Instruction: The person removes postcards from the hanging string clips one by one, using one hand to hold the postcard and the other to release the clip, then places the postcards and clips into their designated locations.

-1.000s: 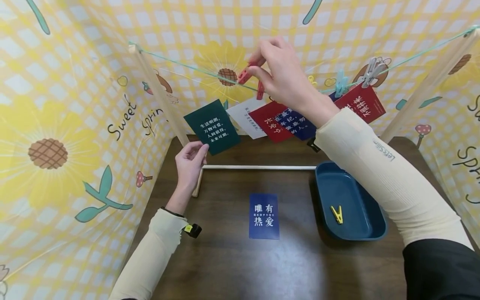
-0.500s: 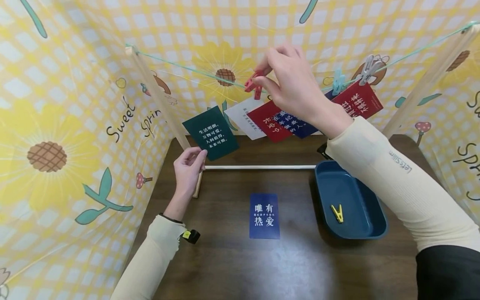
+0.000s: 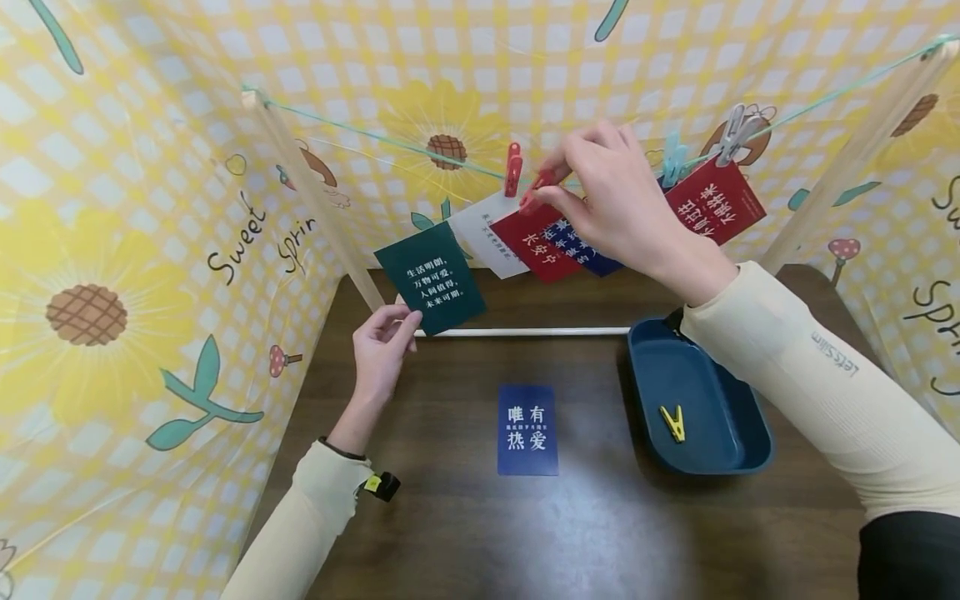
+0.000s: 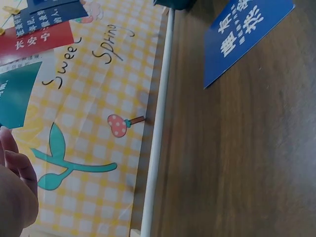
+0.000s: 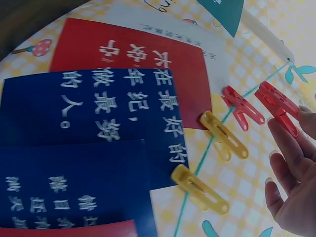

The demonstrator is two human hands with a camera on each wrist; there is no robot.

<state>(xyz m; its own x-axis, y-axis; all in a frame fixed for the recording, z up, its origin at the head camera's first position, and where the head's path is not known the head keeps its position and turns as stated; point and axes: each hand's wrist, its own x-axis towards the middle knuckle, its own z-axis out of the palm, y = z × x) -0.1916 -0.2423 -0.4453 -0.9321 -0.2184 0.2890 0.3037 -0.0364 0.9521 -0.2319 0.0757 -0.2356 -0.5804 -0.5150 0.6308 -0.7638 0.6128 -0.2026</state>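
Note:
My left hand point(image 3: 381, 346) pinches the lower left corner of a dark green card point(image 3: 431, 279) with white writing, tilted below the line's left part. Between thumb and fingers my right hand point(image 3: 626, 204) pinches a red clothespin point(image 5: 279, 106), off the green line point(image 3: 375, 137). Another red clothespin point(image 3: 513, 171) clips a white card point(image 3: 491, 237) to the line. Beside it hang a red card point(image 3: 536, 246) and a blue card point(image 5: 89, 103), with yellow clothespins point(image 5: 200, 190) along the line in the right wrist view.
Wooden posts point(image 3: 311, 196) carry the line, joined low by a white rod point(image 3: 525, 332). A blue card point(image 3: 528, 429) lies on the dark table. At right a blue tray point(image 3: 637, 392) holds a yellow clothespin point(image 3: 673, 423). Light blue point(image 3: 672, 160) and grey point(image 3: 735, 137) clothespins hold cards.
My right hand has moved right with its red clothespin, from left of the clipped red one to its right. The green card in my left hand has dropped slightly.

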